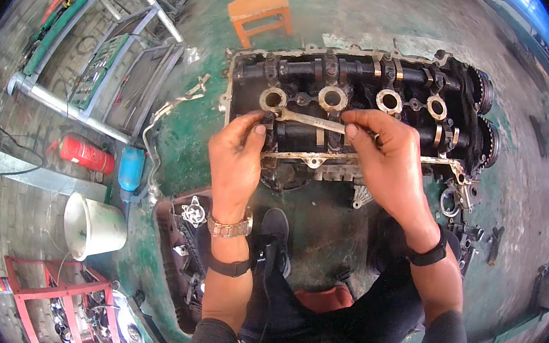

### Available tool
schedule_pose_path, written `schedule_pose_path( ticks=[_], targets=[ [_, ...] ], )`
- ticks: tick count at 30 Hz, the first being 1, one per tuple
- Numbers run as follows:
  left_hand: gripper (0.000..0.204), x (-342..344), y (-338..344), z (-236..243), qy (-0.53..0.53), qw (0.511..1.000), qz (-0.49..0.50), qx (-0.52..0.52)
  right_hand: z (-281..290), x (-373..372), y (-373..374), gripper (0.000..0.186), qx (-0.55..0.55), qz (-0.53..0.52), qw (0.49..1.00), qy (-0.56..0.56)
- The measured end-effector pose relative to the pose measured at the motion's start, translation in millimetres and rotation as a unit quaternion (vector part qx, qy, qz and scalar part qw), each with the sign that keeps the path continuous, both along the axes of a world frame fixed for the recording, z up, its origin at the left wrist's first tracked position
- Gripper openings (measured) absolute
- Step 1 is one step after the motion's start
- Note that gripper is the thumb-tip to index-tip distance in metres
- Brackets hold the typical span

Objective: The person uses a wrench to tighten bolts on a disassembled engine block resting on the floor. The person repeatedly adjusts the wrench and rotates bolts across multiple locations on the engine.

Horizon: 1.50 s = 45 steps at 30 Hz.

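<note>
In front of me lies a dark, oily engine cylinder head (291, 139) with two camshafts and several round light-metal openings along its middle. My right hand (388, 151) is closed on one end of a combination wrench (311, 121), pinched between thumb and fingers. The wrench lies nearly level over the near camshaft, its other end at a bearing cap bolt on the left. My left hand (235, 160) is beside that end, fingers curled together at the cap. What its fingertips hold, if anything, is hidden.
An orange stool (259, 12) stands beyond the engine. To the left are a metal tool rack (66, 97), a red fire extinguisher (87, 153), a blue bottle (131, 169), a white bucket (95, 227) and a red stand (64, 290). A tray of parts (171, 275) lies by my left leg.
</note>
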<state>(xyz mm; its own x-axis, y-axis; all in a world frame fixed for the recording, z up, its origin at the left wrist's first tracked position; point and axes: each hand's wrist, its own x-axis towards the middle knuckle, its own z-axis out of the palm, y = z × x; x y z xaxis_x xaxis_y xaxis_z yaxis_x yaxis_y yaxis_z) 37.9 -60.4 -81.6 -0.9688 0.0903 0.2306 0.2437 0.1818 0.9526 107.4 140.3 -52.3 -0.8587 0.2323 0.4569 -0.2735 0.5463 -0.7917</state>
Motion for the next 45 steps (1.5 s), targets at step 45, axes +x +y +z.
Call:
schedule_pose_path(
  ticks=[45],
  targets=[
    [0.018,1.5,1.5,2.4,0.039,0.999,-0.022,0.004,5.5,2.7,-14.5,0.019,-0.025,0.064,0.99,-0.119]
  ],
)
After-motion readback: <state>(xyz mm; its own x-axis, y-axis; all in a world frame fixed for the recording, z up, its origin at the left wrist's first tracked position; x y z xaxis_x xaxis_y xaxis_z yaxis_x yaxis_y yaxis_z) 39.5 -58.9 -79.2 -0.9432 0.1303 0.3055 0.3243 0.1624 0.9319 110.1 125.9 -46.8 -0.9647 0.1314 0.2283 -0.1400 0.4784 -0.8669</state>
